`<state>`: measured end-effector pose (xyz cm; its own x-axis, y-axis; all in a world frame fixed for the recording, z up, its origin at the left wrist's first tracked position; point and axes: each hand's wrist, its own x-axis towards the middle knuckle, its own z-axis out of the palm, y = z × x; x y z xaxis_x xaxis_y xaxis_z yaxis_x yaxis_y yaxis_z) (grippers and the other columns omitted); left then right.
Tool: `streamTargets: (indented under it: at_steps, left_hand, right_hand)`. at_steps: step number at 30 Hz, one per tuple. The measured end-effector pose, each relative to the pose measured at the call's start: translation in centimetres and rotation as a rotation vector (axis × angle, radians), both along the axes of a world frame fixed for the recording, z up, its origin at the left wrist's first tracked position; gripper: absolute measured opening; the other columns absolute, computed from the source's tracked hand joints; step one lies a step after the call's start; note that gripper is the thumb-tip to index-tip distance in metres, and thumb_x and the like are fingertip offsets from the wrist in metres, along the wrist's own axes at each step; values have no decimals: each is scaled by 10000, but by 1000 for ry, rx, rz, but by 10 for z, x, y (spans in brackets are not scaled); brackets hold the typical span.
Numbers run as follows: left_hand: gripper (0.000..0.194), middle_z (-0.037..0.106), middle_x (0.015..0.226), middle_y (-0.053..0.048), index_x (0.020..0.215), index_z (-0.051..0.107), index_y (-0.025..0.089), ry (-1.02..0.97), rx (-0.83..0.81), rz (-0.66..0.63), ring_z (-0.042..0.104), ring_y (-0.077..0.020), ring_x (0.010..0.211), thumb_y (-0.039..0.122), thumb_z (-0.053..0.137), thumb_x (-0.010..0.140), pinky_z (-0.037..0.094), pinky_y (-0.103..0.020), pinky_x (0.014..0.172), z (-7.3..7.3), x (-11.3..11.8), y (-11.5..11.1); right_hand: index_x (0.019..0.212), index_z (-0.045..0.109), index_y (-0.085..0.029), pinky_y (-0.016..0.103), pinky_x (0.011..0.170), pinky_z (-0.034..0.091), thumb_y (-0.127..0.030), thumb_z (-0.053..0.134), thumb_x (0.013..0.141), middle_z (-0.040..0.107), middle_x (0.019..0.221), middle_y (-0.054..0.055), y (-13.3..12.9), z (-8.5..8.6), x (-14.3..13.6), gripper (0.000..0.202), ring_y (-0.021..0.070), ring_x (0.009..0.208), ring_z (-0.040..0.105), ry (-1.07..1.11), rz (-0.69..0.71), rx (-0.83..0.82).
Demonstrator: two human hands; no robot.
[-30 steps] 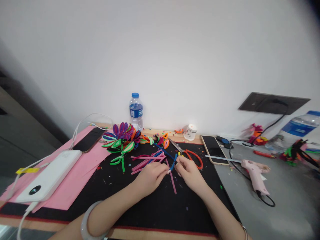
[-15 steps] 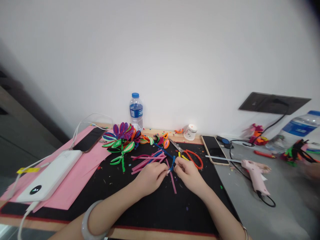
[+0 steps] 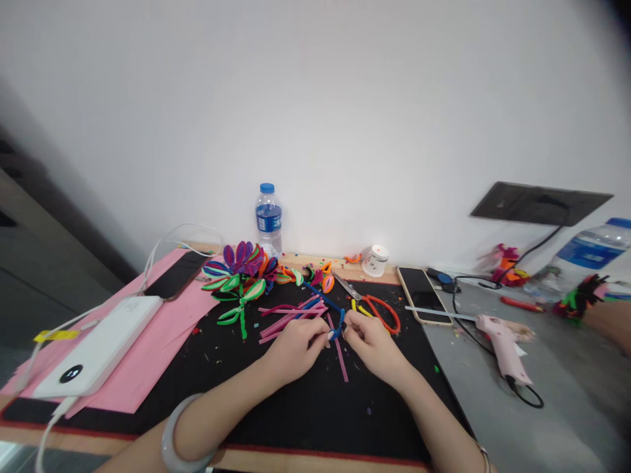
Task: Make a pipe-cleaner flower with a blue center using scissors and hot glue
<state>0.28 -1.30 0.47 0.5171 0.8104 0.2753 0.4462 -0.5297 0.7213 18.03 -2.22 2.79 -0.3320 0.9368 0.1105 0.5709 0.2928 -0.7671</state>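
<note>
My left hand (image 3: 302, 347) pinches one end of a bent blue pipe cleaner (image 3: 340, 323) above the black mat (image 3: 300, 420). Facing it, my right hand (image 3: 367, 338) has its fingers closed at the other side of that curved piece; its fingertips are partly hidden. Cut pink and purple pipe cleaners (image 3: 280, 325) lie by my left hand, and one pink strip (image 3: 342, 361) rests between the hands. Orange-handled scissors (image 3: 379, 312) lie just beyond my right hand, beside a short yellow piece (image 3: 353, 305). Looped pipe-cleaner flowers and leaves (image 3: 241, 282) sit at the back left.
A water bottle (image 3: 269, 220) and a paper cup (image 3: 375, 260) stand by the wall. At left are pink sheets (image 3: 162, 355), a white power bank (image 3: 98, 348) and a phone (image 3: 177, 274). At right lie another phone (image 3: 422, 295), a pink glue gun (image 3: 503, 348) and a person's hand (image 3: 608, 322).
My hands stay nearly in place, with slight finger shifts around the blue pipe cleaner, which now curves more. At the far right, the other person's hand has moved.
</note>
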Motion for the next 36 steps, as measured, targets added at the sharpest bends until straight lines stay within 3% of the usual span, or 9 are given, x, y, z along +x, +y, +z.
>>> streamTargets:
  at_steps: [7,14,17,27,32,36]
  left_hand:
    - [193,625,664,-5,730,586,146,-159,-54,26,574,-106,608,201,433,834,418,-203,611,5,0,2]
    - [185,642,688,-27,794,574,135,-419,-272,117,612,-133,648,267,450,832,476,-229,633,-2,5,1]
    - [184,639,698,-26,786,574,138,-406,-231,120,610,-132,654,262,447,835,475,-230,634,-2,5,0]
    - [206,614,748,-53,866,587,138,39,400,-2,547,-140,702,161,382,860,437,-253,652,-2,-2,-1]
    - [245,573,686,-46,844,588,134,178,508,-33,518,-139,652,152,344,870,429,-248,605,0,0,-2]
    - [235,579,695,-46,836,583,138,172,462,-22,525,-141,663,152,350,865,427,-250,611,-1,0,-3]
  right_hand:
    - [613,351,-188,201,445,227,-223,396,796,334,513,-65,6,-10,2,192,78,462,297,249,-92,-158]
    - [620,355,-188,188,387,169,-308,436,791,339,488,-77,4,-14,-7,224,52,394,244,635,-146,-319]
    - [617,349,-189,185,380,155,-305,448,783,330,481,-81,3,-11,-10,226,49,387,235,687,-154,-337]
    - [611,355,-186,200,431,216,-207,399,793,324,501,-71,5,-14,-2,188,70,446,277,378,-107,-174]
    - [600,326,-190,207,457,223,-185,390,789,294,510,-68,2,-10,-3,200,80,475,290,216,-100,-74]
    - [596,302,-191,210,464,212,-172,389,784,258,523,-67,1,-9,-3,207,82,489,262,111,-93,4]
